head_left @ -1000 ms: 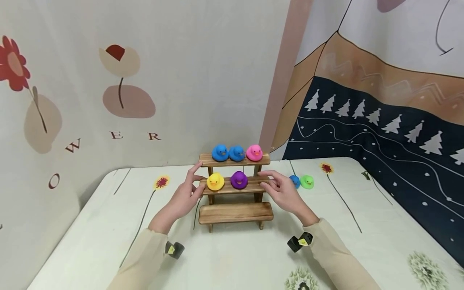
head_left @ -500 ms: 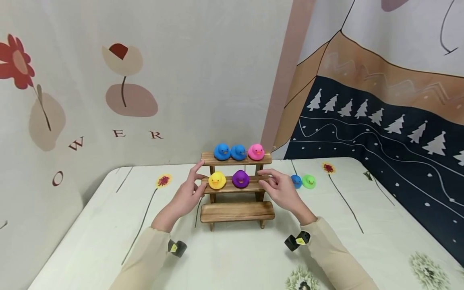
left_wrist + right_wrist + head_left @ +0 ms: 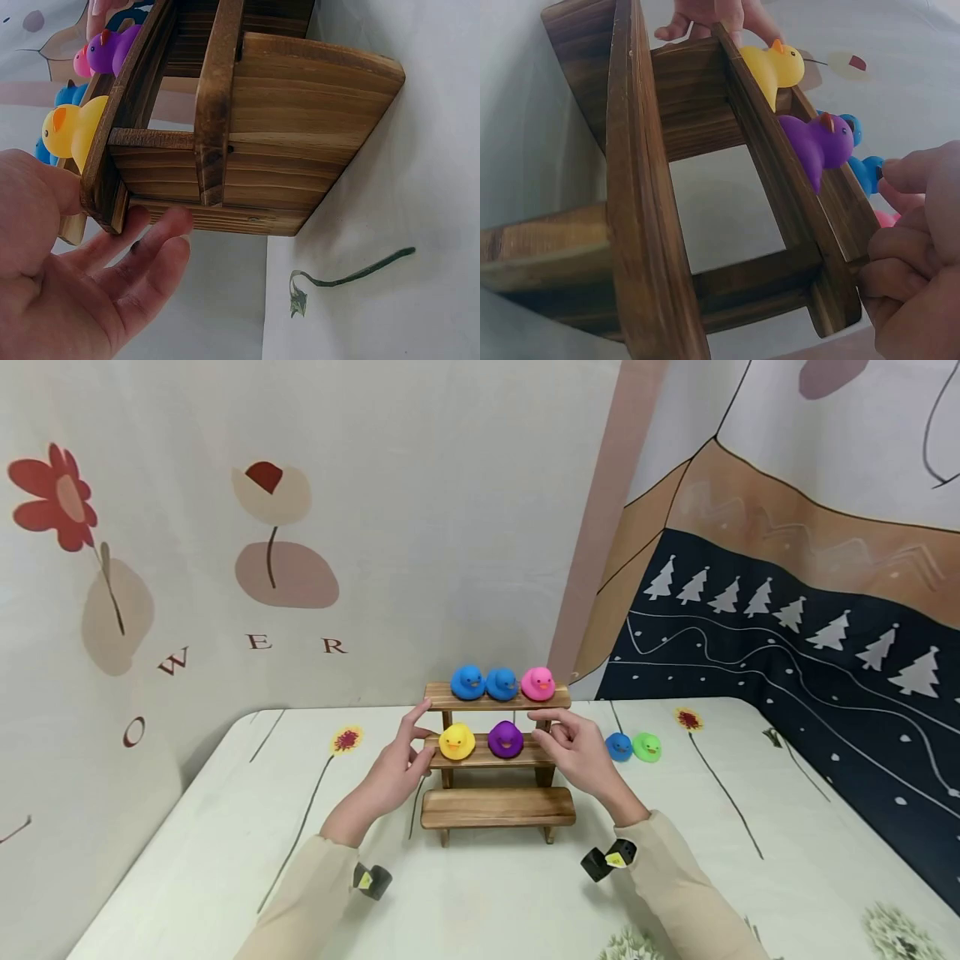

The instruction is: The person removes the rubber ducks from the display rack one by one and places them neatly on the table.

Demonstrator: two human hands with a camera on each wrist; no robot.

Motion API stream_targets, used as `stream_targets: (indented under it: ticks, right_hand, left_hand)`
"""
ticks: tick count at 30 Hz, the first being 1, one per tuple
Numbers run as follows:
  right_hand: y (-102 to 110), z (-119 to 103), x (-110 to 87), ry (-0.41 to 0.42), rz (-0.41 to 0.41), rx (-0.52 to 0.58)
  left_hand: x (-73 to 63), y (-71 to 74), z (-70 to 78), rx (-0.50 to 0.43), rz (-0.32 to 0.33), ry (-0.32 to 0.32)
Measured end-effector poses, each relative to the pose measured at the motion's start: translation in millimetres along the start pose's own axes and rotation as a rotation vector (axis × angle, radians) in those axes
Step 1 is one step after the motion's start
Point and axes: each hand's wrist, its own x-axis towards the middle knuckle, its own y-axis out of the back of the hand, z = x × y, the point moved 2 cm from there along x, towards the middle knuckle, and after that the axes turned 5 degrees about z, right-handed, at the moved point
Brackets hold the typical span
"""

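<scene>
A three-step wooden stand (image 3: pixel 498 807) faces me on the table. Its top step bears two blue rubber ducks (image 3: pixel 468 683) and a pink duck (image 3: pixel 538 684). On the middle step sit a yellow duck (image 3: pixel 457 742) and a purple duck (image 3: pixel 506 741). My left hand (image 3: pixel 392 770) grips the left end of the middle step, thumb in front and fingers behind. At the right end, my right hand (image 3: pixel 581 756) reaches over the middle step, thumb and forefinger apart and pointing toward the purple duck, holding nothing. The bottom step holds no duck.
On the table right of the stand lie a blue duck (image 3: pixel 619 747) and a green duck (image 3: pixel 647 747), side by side. A flower-printed cloth (image 3: pixel 480 902) covers the table. Printed hangings (image 3: pixel 420 527) rise behind it and along the right side.
My right hand has slid a little left over the middle step, nearer the purple duck. The left hand keeps its place on the stand. The head view has shifted slightly.
</scene>
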Motion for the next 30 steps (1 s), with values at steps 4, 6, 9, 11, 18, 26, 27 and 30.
stream_targets:
  ticks: [4, 6, 9, 11, 18, 26, 27, 30]
  right_hand:
    - [-6, -2, 1.7, -0.016, -0.029, 0.023]
    - [-9, 2, 2.9, -0.016, -0.039, 0.038]
    - [-15, 11, 4.7, -0.007, -0.054, 0.045]
    - [-17, 14, 5.0, 0.0, -0.056, 0.035]
    - [-22, 13, 3.1, 0.027, -0.038, -0.037]
    - [-23, 11, 0.9, 0.017, -0.035, -0.086]
    - [-23, 11, 1.2, 0.019, -0.036, -0.091]
    - [-24, 9, 2.4, 0.019, -0.043, -0.111]
  left_hand:
    - [0.2, -0.9, 0.9, 0.003, -0.006, -0.004]
    - [-0.2, -0.7, 1.4, 0.003, -0.007, 0.0]
    - [-0.8, 0.5, 1.9, 0.001, -0.007, 0.008]
    - [-0.6, 1.6, 2.3, 0.0, -0.007, 0.013]
    - [0.8, 2.1, 3.7, -0.009, -0.024, 0.032]
    - [0.1, 0.5, 2.9, -0.019, -0.026, 0.039]
    - [0.0, 0.4, 2.9, -0.02, -0.025, 0.04]
    - [0.6, 0.5, 2.5, -0.019, -0.017, 0.031]
